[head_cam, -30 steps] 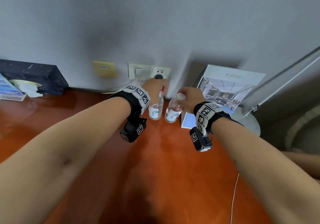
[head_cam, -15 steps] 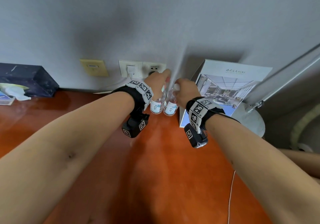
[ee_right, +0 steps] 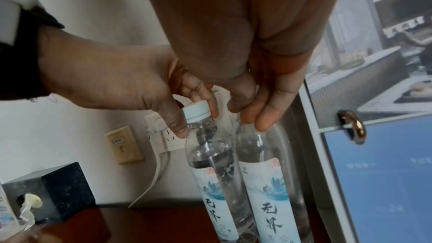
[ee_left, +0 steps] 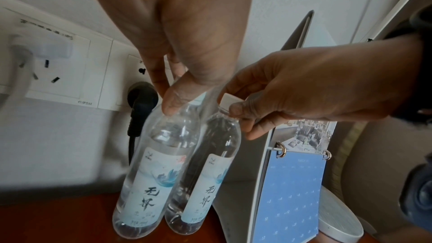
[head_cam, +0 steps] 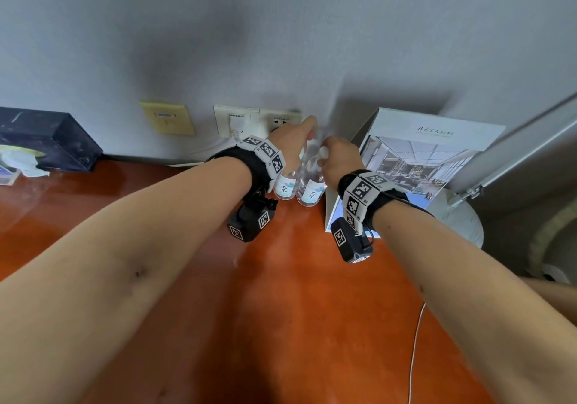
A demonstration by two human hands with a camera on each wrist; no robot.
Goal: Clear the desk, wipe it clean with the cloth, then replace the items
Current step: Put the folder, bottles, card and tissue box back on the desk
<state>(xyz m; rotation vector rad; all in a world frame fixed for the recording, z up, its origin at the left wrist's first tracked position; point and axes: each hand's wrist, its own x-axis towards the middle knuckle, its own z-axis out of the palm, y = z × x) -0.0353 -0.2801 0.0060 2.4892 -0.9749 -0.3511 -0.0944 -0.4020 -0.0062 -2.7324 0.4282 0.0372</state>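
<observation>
Two clear water bottles with pale blue labels stand side by side on the red-brown desk (head_cam: pixel 281 310), close to the wall. My left hand (head_cam: pixel 290 144) pinches the top of the left bottle (head_cam: pixel 285 185), its thumb and fingers curled round the white cap (ee_right: pixel 196 112). My right hand (head_cam: pixel 340 157) pinches the cap (ee_left: pixel 228 99) of the right bottle (head_cam: pixel 312 191). In the left wrist view the left bottle (ee_left: pixel 149 182) touches the right bottle (ee_left: pixel 203 182). No cloth is in view.
A desk calendar (head_cam: pixel 415 166) stands just right of the bottles, with a white round lamp base (head_cam: pixel 462 222) behind it. Wall sockets (head_cam: pixel 249 119) with plugs sit behind the bottles. A dark tissue box (head_cam: pixel 46 138) is at far left. A white cable (head_cam: pixel 415 350) trails over the desk.
Both hands carried the bottles back toward the wall and brought them together. The right bottle, tilted a second ago, now stands upright against the left one.
</observation>
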